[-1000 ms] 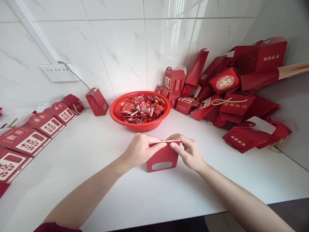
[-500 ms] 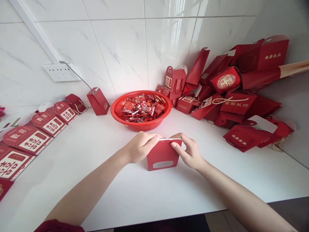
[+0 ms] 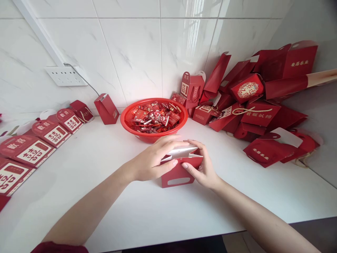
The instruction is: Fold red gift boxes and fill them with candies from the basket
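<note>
A red paper gift box stands upright on the white table in front of me, its top edges parted so that the white inside shows. A pale oval window sits low on its near face. My left hand grips the left side of the rim, thumb on the near face and fingers over the far edge. On the right side, my right hand holds the box the same way, thumb on the front. Just behind the box is a red plastic basket full of small red-wrapped sweets.
A row of red boxes with white labels runs along the left. One closed red box stands by the wall below a socket strip. Many red boxes are heaped at the right. The white table ends at its front edge.
The top of the gift box has gone from pressed flat to spread apart, showing its white inside. My left hand has moved its fingers across the far rim.
</note>
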`<state>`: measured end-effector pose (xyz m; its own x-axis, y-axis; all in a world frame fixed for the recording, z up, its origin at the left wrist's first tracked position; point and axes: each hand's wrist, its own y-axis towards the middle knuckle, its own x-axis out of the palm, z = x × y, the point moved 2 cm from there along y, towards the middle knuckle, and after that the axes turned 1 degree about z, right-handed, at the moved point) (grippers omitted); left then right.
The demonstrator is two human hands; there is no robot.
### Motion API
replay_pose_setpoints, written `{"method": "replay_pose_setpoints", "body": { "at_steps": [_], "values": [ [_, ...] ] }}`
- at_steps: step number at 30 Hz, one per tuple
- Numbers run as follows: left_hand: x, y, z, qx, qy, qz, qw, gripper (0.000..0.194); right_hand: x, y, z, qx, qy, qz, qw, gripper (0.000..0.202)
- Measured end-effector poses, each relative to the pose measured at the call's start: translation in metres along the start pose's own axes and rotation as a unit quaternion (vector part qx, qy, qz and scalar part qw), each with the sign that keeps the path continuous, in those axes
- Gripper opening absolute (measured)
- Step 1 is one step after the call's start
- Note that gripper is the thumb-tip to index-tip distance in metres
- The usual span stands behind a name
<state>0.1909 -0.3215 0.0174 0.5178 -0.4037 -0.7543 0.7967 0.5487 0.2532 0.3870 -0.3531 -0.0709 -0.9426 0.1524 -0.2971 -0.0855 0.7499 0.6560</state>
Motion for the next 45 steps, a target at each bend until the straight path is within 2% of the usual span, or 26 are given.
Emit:
{"method": "replay_pose_setpoints", "body": {
  "at_steps": [4,7,10,14,18,21,24,27,30,33,36,38,40,41,43,45],
  "values": [
    [-0.007,-0.001,0.01,0.054,0.057,-0.036,0.996,0.038,-0.002,0.001,0.002,-0.017,-0.008,-0.06,0.998,0.078],
    [-0.016,-0.003,0.016,0.06,0.117,-0.054,0.99,0.035,-0.002,0.002,0.0,-0.038,-0.017,-0.116,0.992,0.085],
    [-0.03,-0.008,0.018,0.035,0.161,-0.043,0.985,0.033,-0.002,0.002,-0.001,-0.071,-0.044,-0.151,0.985,0.084],
    [-0.05,-0.018,0.008,-0.042,0.235,0.009,0.971,0.028,-0.002,-0.001,0.002,-0.096,-0.079,-0.163,0.979,0.077],
    [-0.062,-0.026,0.002,-0.088,0.277,0.036,0.956,0.028,-0.003,0.0,0.009,-0.097,-0.132,-0.147,0.975,0.07],
    [-0.063,-0.03,0.007,-0.096,0.276,0.038,0.955,0.031,-0.003,0.003,0.016,-0.081,-0.163,-0.135,0.974,0.065],
    [-0.057,-0.032,0.015,-0.086,0.262,0.0,0.961,0.034,-0.004,0.005,0.022,-0.06,-0.162,-0.113,0.979,0.06],
    [-0.048,-0.034,0.023,-0.089,0.264,-0.027,0.96,0.036,-0.009,0.012,0.026,-0.037,-0.143,-0.062,0.987,0.053],
    [-0.043,-0.036,0.028,-0.096,0.273,-0.032,0.957,0.037,-0.017,0.032,0.029,-0.046,-0.161,-0.004,0.986,0.041],
    [-0.041,-0.039,0.032,-0.086,0.265,-0.046,0.959,0.036,-0.018,0.072,0.036,-0.054,-0.195,0.036,0.979,0.03],
    [-0.038,-0.04,0.038,-0.08,0.263,-0.051,0.96,0.035,0.003,0.125,0.046,-0.017,-0.179,-0.004,0.984,0.037],
    [-0.035,-0.041,0.041,-0.078,0.266,-0.058,0.959,0.034,0.031,0.159,0.052,0.012,-0.181,-0.072,0.981,0.048],
    [-0.031,-0.042,0.044,-0.083,0.271,-0.061,0.957,0.034,0.065,0.186,0.055,-0.023,-0.244,-0.212,0.946,0.048],
    [-0.03,-0.043,0.045,-0.088,0.273,-0.061,0.956,0.034,0.08,0.197,0.057,-0.034,-0.247,-0.258,0.933,0.043],
    [-0.029,-0.045,0.046,-0.095,0.27,-0.059,0.956,0.035,0.106,0.213,0.06,-0.041,-0.257,-0.321,0.911,0.035],
    [-0.03,-0.048,0.046,-0.093,0.264,-0.057,0.958,0.035,0.124,0.225,0.065,-0.033,-0.269,-0.354,0.895,0.03]
  ]
}}
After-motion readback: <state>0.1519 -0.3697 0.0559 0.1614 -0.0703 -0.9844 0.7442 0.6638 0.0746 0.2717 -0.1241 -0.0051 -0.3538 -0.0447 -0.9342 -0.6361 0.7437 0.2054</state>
